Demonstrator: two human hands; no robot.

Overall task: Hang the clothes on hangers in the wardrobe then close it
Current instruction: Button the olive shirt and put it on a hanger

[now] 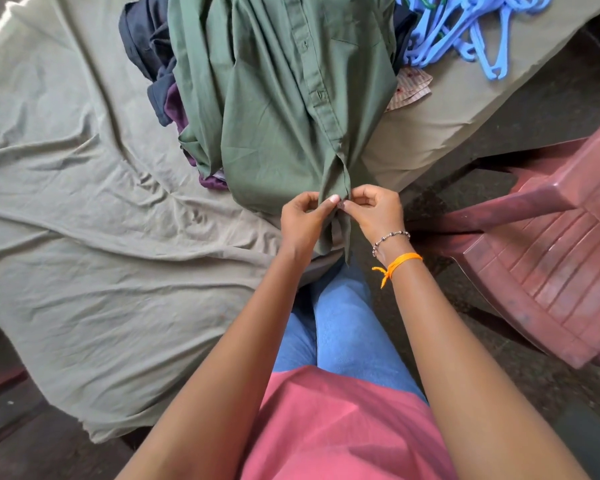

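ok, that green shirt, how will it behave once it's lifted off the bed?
Probably floppy: the green shirt drapes in folds over the clothes pile. Likely light, since both hands pinch just its hem. It may drag the clothes beneath.

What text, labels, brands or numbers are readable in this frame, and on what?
None readable anywhere in the head view.
green shirt: no tag or print showing; both hands pinch its lower placket, left hand, right hand.
blue hangers: no markings visible.
striped cloth: a pattern only, no lettering.
plastic chair: plain moulded ribs, no brand visible.
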